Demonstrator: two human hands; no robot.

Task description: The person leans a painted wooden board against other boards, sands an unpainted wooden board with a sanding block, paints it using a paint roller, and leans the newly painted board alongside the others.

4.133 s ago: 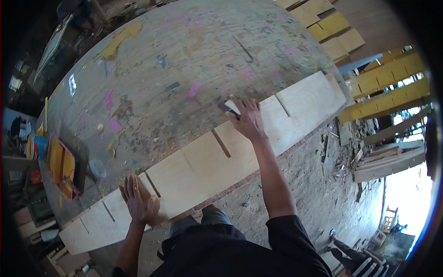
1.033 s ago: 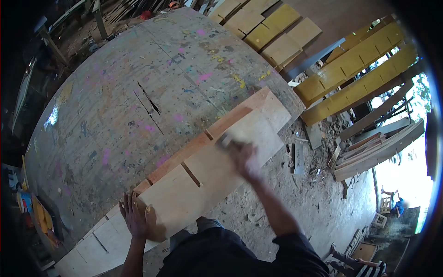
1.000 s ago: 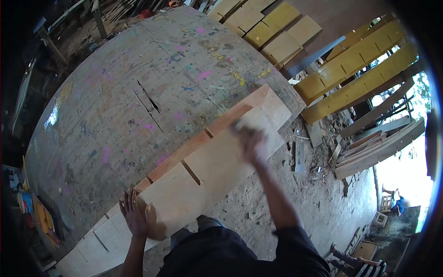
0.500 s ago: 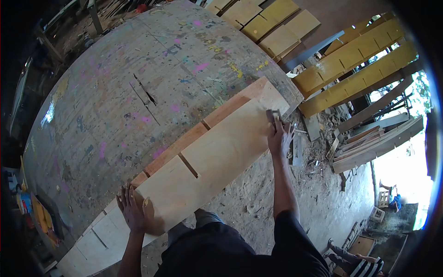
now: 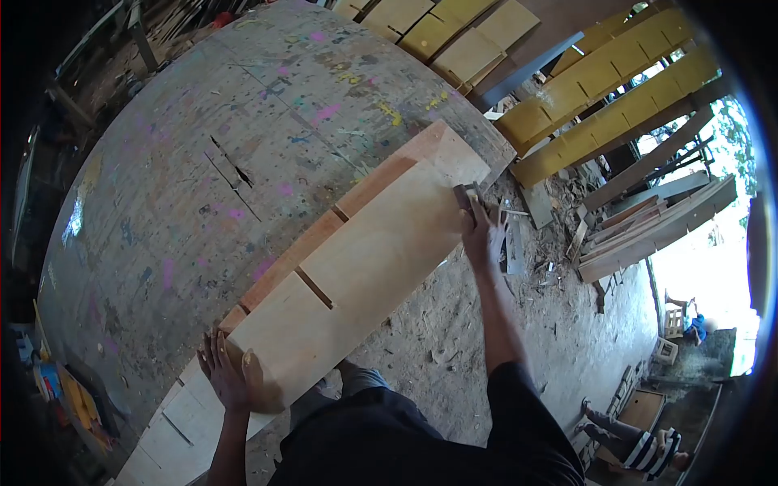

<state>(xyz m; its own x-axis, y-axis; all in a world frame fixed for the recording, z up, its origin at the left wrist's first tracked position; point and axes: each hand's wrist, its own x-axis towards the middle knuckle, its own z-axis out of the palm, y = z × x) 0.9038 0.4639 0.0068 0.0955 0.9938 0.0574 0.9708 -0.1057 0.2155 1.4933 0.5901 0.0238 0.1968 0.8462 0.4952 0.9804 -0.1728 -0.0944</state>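
Observation:
A pale plywood board (image 5: pixel 374 235) with a slot cut in it lies diagonally in front of me, on top of a reddish slotted board (image 5: pixel 279 271). My left hand (image 5: pixel 224 374) rests flat on its near left end with the fingers spread. Toward the far right end, my right hand (image 5: pixel 484 233) grips a small dark sanding block (image 5: pixel 465 197), which sits against the board's surface near its right edge. The underside of the block is hidden. More pale slotted boards (image 5: pixel 174 425) stick out below and left of my left hand.
Beneath the boards is a paint-spotted worktable (image 5: pixel 186 178). Yellow slotted boards (image 5: pixel 600 97) stand at the upper right, with curved planks (image 5: pixel 656 231) beyond. Scraps litter the dirt floor (image 5: pixel 438 332). Another person (image 5: pixel 640 445) is at the lower right.
My right hand and the sanding block have shifted slightly toward the board's right edge. The view has turned a little, while my left hand stays on the board.

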